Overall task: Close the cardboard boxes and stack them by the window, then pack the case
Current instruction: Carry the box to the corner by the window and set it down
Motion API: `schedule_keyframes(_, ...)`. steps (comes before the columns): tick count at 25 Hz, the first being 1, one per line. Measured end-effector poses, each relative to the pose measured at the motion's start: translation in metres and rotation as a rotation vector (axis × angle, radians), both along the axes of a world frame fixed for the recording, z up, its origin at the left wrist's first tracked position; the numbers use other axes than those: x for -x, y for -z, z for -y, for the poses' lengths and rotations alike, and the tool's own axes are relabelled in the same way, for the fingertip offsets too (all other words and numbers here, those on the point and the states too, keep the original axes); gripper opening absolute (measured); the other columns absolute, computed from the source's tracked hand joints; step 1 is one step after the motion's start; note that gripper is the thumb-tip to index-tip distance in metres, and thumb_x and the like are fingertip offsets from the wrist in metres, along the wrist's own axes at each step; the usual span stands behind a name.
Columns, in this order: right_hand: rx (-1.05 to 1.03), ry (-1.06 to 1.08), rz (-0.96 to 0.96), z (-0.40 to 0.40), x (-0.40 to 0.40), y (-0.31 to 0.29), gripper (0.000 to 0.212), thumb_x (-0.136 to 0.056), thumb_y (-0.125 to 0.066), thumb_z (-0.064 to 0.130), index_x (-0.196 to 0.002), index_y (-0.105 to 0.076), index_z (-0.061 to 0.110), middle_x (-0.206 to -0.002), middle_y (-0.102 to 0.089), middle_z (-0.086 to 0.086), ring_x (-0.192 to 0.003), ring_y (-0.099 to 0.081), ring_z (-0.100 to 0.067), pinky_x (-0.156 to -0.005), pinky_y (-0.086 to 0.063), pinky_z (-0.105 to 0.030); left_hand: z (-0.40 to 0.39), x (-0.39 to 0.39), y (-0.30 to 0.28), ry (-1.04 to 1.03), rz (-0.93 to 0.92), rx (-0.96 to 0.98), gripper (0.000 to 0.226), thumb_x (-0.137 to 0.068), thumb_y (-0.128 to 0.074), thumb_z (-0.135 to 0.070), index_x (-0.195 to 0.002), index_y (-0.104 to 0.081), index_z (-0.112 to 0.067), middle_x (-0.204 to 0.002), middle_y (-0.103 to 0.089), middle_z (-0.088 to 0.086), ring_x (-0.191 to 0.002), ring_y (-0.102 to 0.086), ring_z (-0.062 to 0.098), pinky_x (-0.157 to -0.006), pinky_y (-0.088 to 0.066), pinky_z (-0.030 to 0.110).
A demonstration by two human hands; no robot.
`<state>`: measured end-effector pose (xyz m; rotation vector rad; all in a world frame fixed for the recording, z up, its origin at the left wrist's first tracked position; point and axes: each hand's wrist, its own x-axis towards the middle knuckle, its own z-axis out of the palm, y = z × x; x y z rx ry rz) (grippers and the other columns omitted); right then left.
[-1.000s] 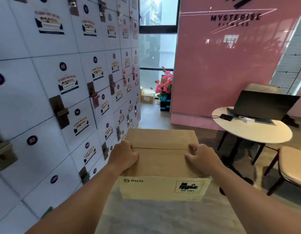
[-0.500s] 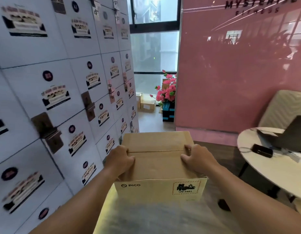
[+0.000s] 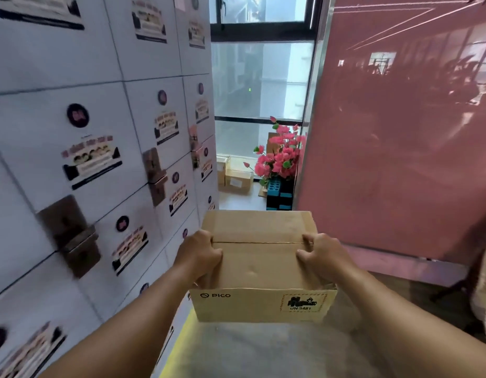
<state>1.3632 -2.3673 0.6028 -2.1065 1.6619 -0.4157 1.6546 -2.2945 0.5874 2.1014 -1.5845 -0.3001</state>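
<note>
One closed cardboard box (image 3: 259,257) is carried between two hands: the left hand (image 3: 199,255) and the right hand (image 3: 325,256) each curl over a top side edge at the flap seam, a tight grip on both sides. The fingertips below the edges are hidden. Beyond the grip, by the window (image 3: 260,77), at least two more boxes (image 3: 235,175) sit on the floor, blurred and partly cut off by the locker wall (image 3: 100,159). One bunch of pink flowers (image 3: 281,156) stands just beside them.
</note>
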Motion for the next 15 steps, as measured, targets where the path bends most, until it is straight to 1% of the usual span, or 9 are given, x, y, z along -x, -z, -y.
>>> schedule_keyframes(3,-0.019,0.029,-0.007,0.09,-0.026,-0.007,0.052,-0.088,-0.065,0.047,-0.135,-0.059,0.026,-0.123,-0.069,-0.001,-0.097,-0.064,-0.02,-0.081,-0.053,-0.034,0.101,-0.03,-0.009,0.009,0.039,-0.003,0.013,-0.076,-0.063,-0.032,-0.073,-0.06,-0.02,-0.072,-0.062,-0.004,-0.068,-0.059,0.013,-0.055,-0.041,0.026)
schedule_keyframes(5,-0.024,0.039,-0.01,0.146,-0.039,-0.007,0.049,-0.088,-0.064,0.047,-0.131,-0.062,0.026,-0.121,-0.069,-0.001,-0.099,-0.064,-0.022,-0.085,-0.053,-0.037,0.163,-0.042,-0.011,0.017,0.039,-0.012,0.014,-0.076,-0.065,-0.032,-0.072,-0.061,-0.019,-0.071,-0.063,-0.003,-0.066,-0.059,0.012,-0.053,-0.041,0.025)
schedule_keyframes(7,-0.011,0.055,-0.02,0.213,-0.052,-0.002,0.045,-0.087,-0.064,0.047,-0.125,-0.065,0.024,-0.119,-0.07,-0.002,-0.106,-0.064,-0.027,-0.09,-0.052,-0.04,0.233,-0.055,-0.007,0.02,0.049,-0.027,0.016,-0.076,-0.066,-0.032,-0.074,-0.064,-0.017,-0.07,-0.064,-0.001,-0.067,-0.061,0.014,-0.055,-0.045,0.025)
schedule_keyframes(8,-0.009,0.053,-0.019,0.249,-0.058,0.0,0.044,-0.087,-0.064,0.046,-0.124,-0.065,0.023,-0.119,-0.071,-0.002,-0.108,-0.064,-0.028,-0.092,-0.052,-0.042,0.268,-0.061,-0.004,0.015,0.057,-0.037,0.017,-0.076,-0.067,-0.033,-0.074,-0.065,-0.016,-0.07,-0.065,0.0,-0.068,-0.061,0.015,-0.055,-0.045,0.025)
schedule_keyframes(10,-0.017,0.029,-0.004,0.324,-0.067,0.009,0.045,-0.087,-0.065,0.046,-0.125,-0.065,0.021,-0.12,-0.07,-0.004,-0.11,-0.063,-0.029,-0.094,-0.052,-0.043,0.342,-0.07,0.004,0.005,0.075,-0.043,0.018,-0.076,-0.067,-0.033,-0.073,-0.063,-0.015,-0.069,-0.063,0.0,-0.066,-0.058,0.014,-0.052,-0.039,0.023)
schedule_keyframes(12,-0.012,0.009,0.01,0.398,-0.075,0.015,0.045,-0.088,-0.064,0.045,-0.125,-0.065,0.02,-0.121,-0.07,-0.004,-0.111,-0.063,-0.029,-0.094,-0.052,-0.042,0.412,-0.077,0.008,-0.015,0.091,-0.041,0.02,-0.076,-0.067,-0.033,-0.071,-0.062,-0.014,-0.068,-0.062,-0.001,-0.065,-0.056,0.013,-0.05,-0.035,0.021)
schedule_keyframes(15,-0.008,-0.017,0.001,0.504,-0.088,0.013,0.043,-0.088,-0.063,0.043,-0.125,-0.064,0.021,-0.12,-0.07,-0.004,-0.111,-0.062,-0.029,-0.091,-0.051,-0.039,0.508,-0.086,0.003,-0.059,0.084,-0.051,0.02,-0.075,-0.067,-0.032,-0.069,-0.061,-0.014,-0.068,-0.06,-0.001,-0.065,-0.056,0.014,-0.05,-0.034,0.022)
